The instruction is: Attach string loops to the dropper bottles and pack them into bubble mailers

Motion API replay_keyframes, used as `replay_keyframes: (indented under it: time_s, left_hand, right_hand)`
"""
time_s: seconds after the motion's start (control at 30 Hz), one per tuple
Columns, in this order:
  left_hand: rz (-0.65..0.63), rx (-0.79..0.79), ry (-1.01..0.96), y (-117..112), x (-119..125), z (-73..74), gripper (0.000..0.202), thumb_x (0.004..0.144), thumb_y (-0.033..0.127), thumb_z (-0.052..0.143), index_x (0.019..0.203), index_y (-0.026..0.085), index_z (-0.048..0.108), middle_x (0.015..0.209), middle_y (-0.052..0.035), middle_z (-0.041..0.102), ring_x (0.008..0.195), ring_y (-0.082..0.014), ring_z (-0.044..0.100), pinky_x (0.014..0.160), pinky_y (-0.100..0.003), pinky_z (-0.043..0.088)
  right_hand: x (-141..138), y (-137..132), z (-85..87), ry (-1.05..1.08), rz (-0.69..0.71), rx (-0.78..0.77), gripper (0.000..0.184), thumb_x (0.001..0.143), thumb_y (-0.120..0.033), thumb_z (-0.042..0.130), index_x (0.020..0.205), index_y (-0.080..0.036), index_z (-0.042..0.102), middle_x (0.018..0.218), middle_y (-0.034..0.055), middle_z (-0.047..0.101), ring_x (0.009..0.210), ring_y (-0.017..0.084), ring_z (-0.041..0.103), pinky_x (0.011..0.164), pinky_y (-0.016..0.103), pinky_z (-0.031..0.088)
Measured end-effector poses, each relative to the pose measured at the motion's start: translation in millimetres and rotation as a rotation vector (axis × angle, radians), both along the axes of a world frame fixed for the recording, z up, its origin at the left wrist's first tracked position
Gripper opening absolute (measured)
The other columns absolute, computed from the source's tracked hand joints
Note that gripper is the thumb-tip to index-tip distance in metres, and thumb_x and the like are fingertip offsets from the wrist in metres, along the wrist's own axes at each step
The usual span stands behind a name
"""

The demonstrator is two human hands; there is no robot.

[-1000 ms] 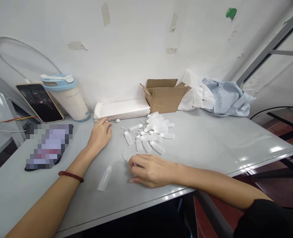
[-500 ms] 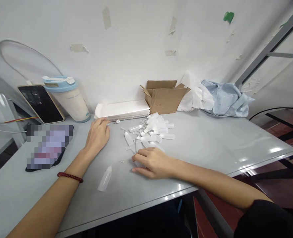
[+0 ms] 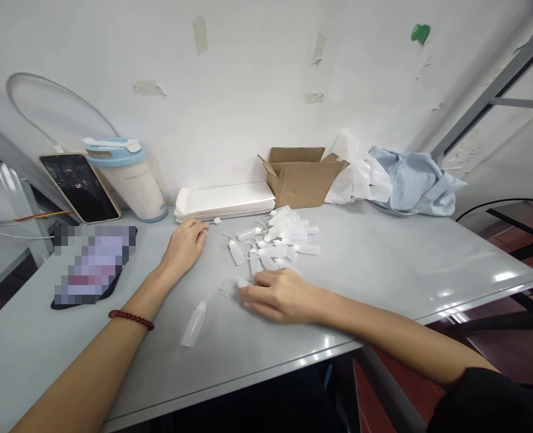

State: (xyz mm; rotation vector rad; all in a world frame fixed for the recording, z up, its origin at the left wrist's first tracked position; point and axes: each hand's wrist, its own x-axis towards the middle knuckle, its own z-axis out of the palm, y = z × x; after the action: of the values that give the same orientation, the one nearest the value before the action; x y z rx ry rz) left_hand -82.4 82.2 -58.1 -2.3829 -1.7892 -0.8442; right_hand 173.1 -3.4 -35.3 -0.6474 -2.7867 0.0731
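Note:
My right hand [image 3: 280, 296] is closed around a small translucent squeeze bottle [image 3: 243, 282], of which only the whitish tip end shows past the fingers. Close behind it lies a heap of similar squeeze bottles [image 3: 284, 231] with thin strap-like caps. A single bottle [image 3: 194, 325] rests apart at the front left, its strap stretching toward the right hand. My left hand [image 3: 185, 245] sits near the white stack, fingers curled together; a bit of something white shows at its fingertips, too small to name. Just right of them is a small white cap [image 3: 216, 221].
Along the wall stand a stack of white flat pieces [image 3: 225, 201], an open cardboard box [image 3: 298, 186], a white plastic bag [image 3: 357, 174] and blue cloth [image 3: 420, 180]. At left are a tumbler [image 3: 135, 186], a propped phone [image 3: 81, 189] and a blurred-out flat device [image 3: 92, 270].
The bottle in my right hand now pokes out past the fingertips, its strap end moved left toward the lone bottle. My left hand has hardly moved. The whole view has shifted slightly.

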Motion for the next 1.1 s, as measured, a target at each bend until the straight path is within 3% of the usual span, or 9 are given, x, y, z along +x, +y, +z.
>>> replay_keyframes:
  time_s: [0.13,0.27,0.43,0.57,0.73,0.9,1.1]
  left_hand:
    - [0.042,-0.117,-0.121,-7.8,6.1,13.8,0.027,0.078,0.026,0.047,0.091,0.014,0.067,0.095,-0.0109,0.068,0.084,-0.0244,0.063,0.083,-0.039,0.049]
    - [0.07,-0.331,-0.491,-26.0,21.0,36.4,0.031,0.072,0.038,0.061,0.094,0.017,0.069,0.089,-0.0062,0.072,0.085,-0.0233,0.065,0.083,-0.036,0.05]
    - [-0.093,-0.642,-0.747,-44.0,38.6,48.0,0.027,0.067,0.038,0.07,0.088,0.02,0.071,0.076,-0.0023,0.072,0.076,-0.0203,0.066,0.081,-0.037,0.051]
    - [-0.236,-0.741,-0.917,-50.8,47.2,46.8,0.027,0.068,0.037,0.073,0.089,0.021,0.072,0.088,-0.0036,0.072,0.082,-0.0193,0.065,0.085,-0.036,0.05]
    - [-0.281,-0.768,-0.97,-57.3,53.0,49.3,0.028,0.068,0.038,0.075,0.088,0.019,0.071,0.087,-0.0043,0.071,0.085,-0.0197,0.063,0.085,-0.035,0.049]
    - [-0.279,-0.778,-0.96,-59.2,51.5,52.7,0.024,0.067,0.037,0.076,0.084,0.02,0.072,0.089,-0.0025,0.069,0.083,-0.0168,0.062,0.084,-0.032,0.048]
    - [-0.208,-0.818,-0.833,-58.2,48.7,55.0,0.026,0.067,0.039,0.075,0.085,0.021,0.072,0.07,0.0003,0.067,0.074,-0.0162,0.061,0.082,-0.032,0.048]
  right_hand:
    - [1.7,3.9,-0.2,0.105,-0.044,0.028,0.031,0.097,-0.028,0.034,0.111,-0.018,0.061,0.077,0.0043,0.06,0.061,0.01,0.05,0.054,0.021,0.035]
    - [4.9,9.2,-0.1,0.215,-0.104,-0.001,0.03,0.096,-0.021,0.035,0.112,-0.017,0.06,0.079,0.0051,0.061,0.063,0.01,0.051,0.056,0.021,0.039]
    - [8.0,15.2,-0.2,0.334,-0.181,-0.055,0.028,0.096,-0.024,0.038,0.112,-0.015,0.059,0.084,0.007,0.062,0.069,0.012,0.055,0.061,0.024,0.045]
    - [9.0,17.3,-2.2,0.342,-0.177,-0.079,0.027,0.095,-0.021,0.04,0.114,-0.014,0.058,0.086,0.0075,0.062,0.07,0.013,0.055,0.063,0.024,0.045]
    - [10.0,17.5,-5.5,0.292,-0.155,-0.106,0.032,0.092,-0.01,0.038,0.115,-0.018,0.058,0.09,0.0068,0.06,0.071,0.011,0.054,0.062,0.022,0.043]
    - [10.4,18.9,-9.4,0.25,-0.18,0.017,0.036,0.085,-0.004,0.04,0.108,-0.021,0.063,0.09,0.0069,0.057,0.066,0.011,0.046,0.058,0.022,0.037]
    - [11.5,20.3,-11.7,0.098,-0.161,0.123,0.038,0.074,-0.001,0.048,0.103,-0.019,0.064,0.096,0.0103,0.055,0.08,0.016,0.048,0.06,0.024,0.04]
